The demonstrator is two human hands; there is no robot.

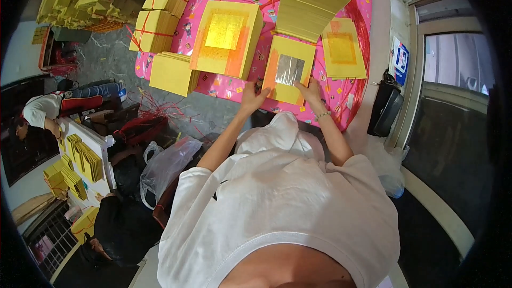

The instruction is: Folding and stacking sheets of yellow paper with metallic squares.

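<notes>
In front of me lies yellow paper [288, 48] with an orange band and a silver foil square [290, 69]. Beside its lower left edge is my left hand [250, 97], thumb apart from the fingers and pointing at the paper. My right hand [312, 97], a bracelet on its wrist, rests its thumb on the paper just below the foil. Its fingers spread along the right edge. A thick yellow stack with a gold square [223, 31] stands to the left. On the right lies a yellow sheet with an orange square [341, 48].
A pink patterned cloth [229, 89] covers the table. A tall yellow stack [314, 8] stands behind, red-tied bundles [154, 31] at left. Red strands [364, 32] hang at right. A plastic bag [170, 170] is left of me; two people work around a white table [101, 154].
</notes>
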